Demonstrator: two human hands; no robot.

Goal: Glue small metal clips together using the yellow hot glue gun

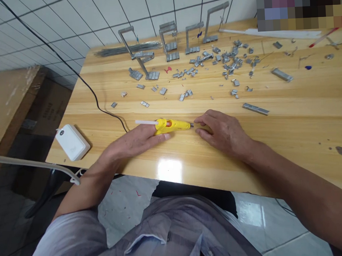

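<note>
My left hand [144, 139] is wrapped round a yellow hot glue gun [176, 125], lying sideways just above or on the wooden table. A whitish glue stick [144, 122] juts out of its rear end, and the dark nozzle points right. Its handle and trigger are mostly hidden by my hand. Close to the nozzle tip is my right hand [224, 133], fingers curled, with a gap between thumb and forefinger. Nothing shows between those fingers. Beyond the hands lie small grey metal-looking pieces [230, 60] and a grey strip [256, 109].
Several bent grey frames on small bases [169, 40] stand near the tiled wall, beside a bundle of thin wires [129, 49]. A white power bank [72, 142] rests at the table's left edge. A black cable [91, 90] hangs across the left side.
</note>
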